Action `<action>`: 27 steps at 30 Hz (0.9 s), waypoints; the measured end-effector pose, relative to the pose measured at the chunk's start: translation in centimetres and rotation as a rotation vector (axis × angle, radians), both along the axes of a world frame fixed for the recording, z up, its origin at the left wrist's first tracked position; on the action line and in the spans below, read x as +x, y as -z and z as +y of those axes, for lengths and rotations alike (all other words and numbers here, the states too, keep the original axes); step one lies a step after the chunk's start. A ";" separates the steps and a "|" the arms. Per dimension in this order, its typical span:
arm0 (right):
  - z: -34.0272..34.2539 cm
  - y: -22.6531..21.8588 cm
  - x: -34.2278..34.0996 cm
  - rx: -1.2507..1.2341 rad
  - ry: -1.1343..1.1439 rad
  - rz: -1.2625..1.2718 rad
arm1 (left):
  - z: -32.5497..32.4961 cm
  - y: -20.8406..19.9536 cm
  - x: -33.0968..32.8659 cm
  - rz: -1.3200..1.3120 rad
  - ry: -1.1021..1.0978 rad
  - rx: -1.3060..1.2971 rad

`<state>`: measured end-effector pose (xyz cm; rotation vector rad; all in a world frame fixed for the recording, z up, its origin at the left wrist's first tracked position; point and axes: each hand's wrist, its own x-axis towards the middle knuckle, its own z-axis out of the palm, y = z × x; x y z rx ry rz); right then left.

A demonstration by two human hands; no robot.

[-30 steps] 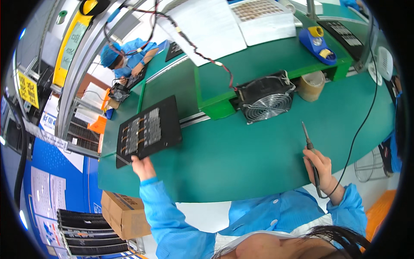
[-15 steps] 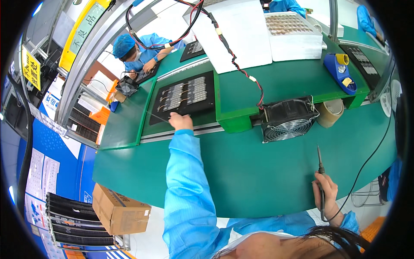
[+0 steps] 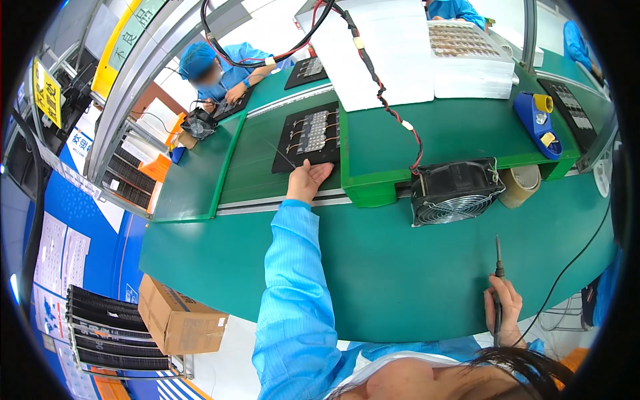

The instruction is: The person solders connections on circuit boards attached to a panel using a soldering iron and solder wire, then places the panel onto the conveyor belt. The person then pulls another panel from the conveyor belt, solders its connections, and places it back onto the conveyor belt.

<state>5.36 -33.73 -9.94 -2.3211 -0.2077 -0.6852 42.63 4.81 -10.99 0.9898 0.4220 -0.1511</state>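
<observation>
My right hand (image 3: 505,303) is closed round the handle of a soldering iron (image 3: 499,267), its tip pointing away from me over the green bench. My left hand (image 3: 310,180) reaches forward to the near edge of a black tray (image 3: 285,145). A thin length of solder wire (image 3: 285,157) sticks out from between its thumb and fingers, while the other fingers lie spread along the tray's edge. Light-coloured boards with small round parts and short wires (image 3: 313,131) lie on the tray. The tray's right end is hidden by the green raised shelf (image 3: 373,190).
A black fan (image 3: 453,193) and a round tan container (image 3: 519,187) stand before the shelf. On it are a blue iron stand (image 3: 537,123) and white foam boxes (image 3: 473,75). Red-black cables (image 3: 381,93) hang down. Opposite, a co-worker (image 3: 223,70) works. A cardboard box (image 3: 180,317) stands lower left.
The black tray has moved right along the channel, up against the shelf. My left hand has moved right and forward with it, fingers more spread. My right hand still holds the soldering iron.
</observation>
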 end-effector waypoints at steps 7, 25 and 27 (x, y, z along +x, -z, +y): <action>0.2 -0.4 0.1 0.007 0.002 0.020 | -0.5 -0.5 -2.2 -0.089 0.074 0.208; 0.5 -0.5 0.4 0.030 0.032 0.008 | 1.8 0.3 -7.7 -0.495 -0.234 -0.152; 0.4 -0.4 0.3 0.025 0.038 0.019 | 1.5 0.1 -7.8 -0.505 -0.235 -0.121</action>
